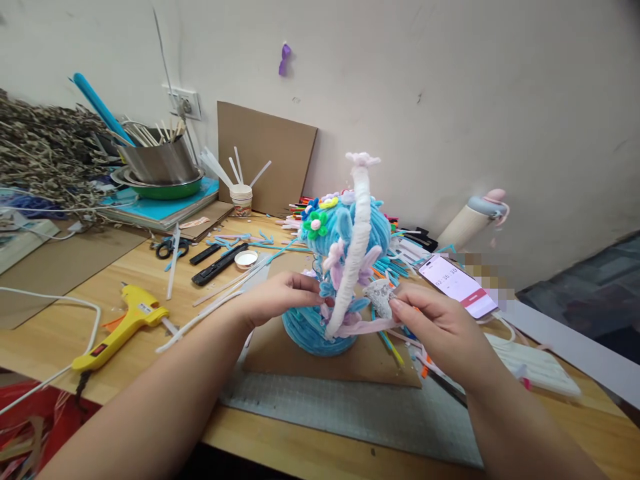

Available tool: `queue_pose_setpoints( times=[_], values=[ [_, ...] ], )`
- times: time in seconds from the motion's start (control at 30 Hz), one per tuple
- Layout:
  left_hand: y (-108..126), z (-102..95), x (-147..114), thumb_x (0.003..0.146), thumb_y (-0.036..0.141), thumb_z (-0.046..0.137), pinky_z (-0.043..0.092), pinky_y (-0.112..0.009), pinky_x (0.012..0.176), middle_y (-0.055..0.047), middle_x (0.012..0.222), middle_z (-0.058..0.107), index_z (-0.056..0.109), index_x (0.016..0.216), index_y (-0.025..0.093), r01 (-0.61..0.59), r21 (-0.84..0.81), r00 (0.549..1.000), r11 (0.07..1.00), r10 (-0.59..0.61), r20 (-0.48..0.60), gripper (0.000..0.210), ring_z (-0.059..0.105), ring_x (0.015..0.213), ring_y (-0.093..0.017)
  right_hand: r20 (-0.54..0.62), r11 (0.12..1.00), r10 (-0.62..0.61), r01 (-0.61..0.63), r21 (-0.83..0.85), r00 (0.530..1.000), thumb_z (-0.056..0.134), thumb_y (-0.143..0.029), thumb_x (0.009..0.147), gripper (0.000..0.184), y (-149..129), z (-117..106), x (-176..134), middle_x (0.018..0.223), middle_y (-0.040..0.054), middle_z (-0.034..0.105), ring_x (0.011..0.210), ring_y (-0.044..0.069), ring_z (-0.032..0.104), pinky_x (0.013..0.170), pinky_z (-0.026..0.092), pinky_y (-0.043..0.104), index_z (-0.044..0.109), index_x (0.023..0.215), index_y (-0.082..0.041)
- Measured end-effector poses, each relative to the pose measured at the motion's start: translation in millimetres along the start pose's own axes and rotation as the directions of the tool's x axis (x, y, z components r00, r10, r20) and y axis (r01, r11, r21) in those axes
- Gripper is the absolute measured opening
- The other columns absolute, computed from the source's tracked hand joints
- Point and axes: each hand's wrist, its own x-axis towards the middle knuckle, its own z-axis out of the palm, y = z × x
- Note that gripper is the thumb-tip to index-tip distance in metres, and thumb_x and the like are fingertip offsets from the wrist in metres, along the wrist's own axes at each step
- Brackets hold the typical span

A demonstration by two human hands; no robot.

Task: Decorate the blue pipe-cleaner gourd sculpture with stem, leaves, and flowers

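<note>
A blue fuzzy pipe-cleaner ornament (320, 330) stands upright, with a round base, a narrow middle and a domed top. Flowers, a green one (315, 225) among them, dot the dome. A thick white wrapped stem (356, 250) rises along its near side, topped by a pale pink flower. My left hand (285, 297) is closed at the ornament's narrow middle, its fingertips partly hidden. To the right of the ornament, my right hand (435, 320) pinches a small silvery speckled piece (381, 297) with a pale edge. Below it, a pink fuzzy strip (367, 327) runs from the ornament towards that hand.
A yellow hot glue gun (125, 323) lies at left, near scissors (171, 249) and a black cutter (220, 267). Cardboard (330, 373) and a cutting mat (350, 413) lie under the ornament. At right are a phone (457, 283), a power bank (535, 367) and a tumbler (467, 223).
</note>
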Motion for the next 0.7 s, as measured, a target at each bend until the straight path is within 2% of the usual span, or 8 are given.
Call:
queue_pose_setpoints(
  times=[0.13,0.4,0.5,0.63,0.7],
  values=[
    [0.5,-0.1,-0.7,0.078,0.030,0.063,0.041,-0.032,0.094,-0.002,0.093,0.074,0.077,0.083,0.020,-0.027,0.013,1.000,1.000,0.026,0.011,0.018,0.062,0.097,-0.022,0.008,1.000,-0.007,0.007,0.017,1.000,0.042,-0.032,0.092,0.032,1.1,0.4,-1.1,0.065,0.0003,0.046,0.063,0.015,0.043,0.059,0.035,0.029,0.045,0.062,-0.020],
    [-9.1,0.7,3.2,0.080,0.034,0.063,0.040,-0.032,0.096,-0.003,0.093,0.075,0.077,0.085,0.019,-0.064,-0.074,0.998,0.995,0.066,0.017,0.022,0.063,0.098,-0.022,0.070,0.996,-0.025,0.019,0.085,0.997,0.043,-0.029,0.092,0.034,7.4,-2.7,-3.3,0.071,0.0009,0.045,0.071,0.016,0.046,0.065,0.036,0.029,0.041,0.059,-0.020],
    [-13.7,2.3,5.1,0.084,0.045,0.057,0.040,-0.031,0.097,-0.005,0.094,0.075,0.076,0.085,0.018,-0.067,-0.156,0.998,0.985,0.069,0.009,0.033,0.063,0.097,-0.021,0.096,0.996,-0.006,-0.002,0.091,0.995,0.043,-0.029,0.092,0.034,7.9,-3.7,-1.8,0.073,0.0012,0.046,0.073,0.016,0.047,0.068,0.037,0.029,0.044,0.059,-0.020],
    [-15.2,5.7,6.1,0.085,0.067,0.039,0.046,-0.032,0.087,-0.008,0.088,0.074,0.075,0.083,0.015,0.050,-0.314,0.996,0.948,-0.025,0.083,0.063,0.065,0.088,-0.022,0.088,0.991,0.015,-0.027,0.131,0.996,0.045,-0.030,0.090,0.034,10.3,-3.6,2.3,0.073,0.0012,0.047,0.072,0.016,0.047,0.068,0.037,0.029,0.046,0.058,-0.020],
    [-14.6,7.0,6.1,0.082,0.072,0.035,0.047,-0.031,0.084,-0.009,0.086,0.074,0.074,0.080,0.015,0.067,-0.354,0.994,0.933,-0.032,0.104,0.070,0.066,0.086,-0.022,0.076,0.983,0.052,-0.064,0.174,0.996,0.047,-0.032,0.088,0.033,13.0,-2.6,5.1,0.071,0.0012,0.047,0.071,0.016,0.047,0.066,0.038,0.029,0.047,0.057,-0.020]
  ],
)
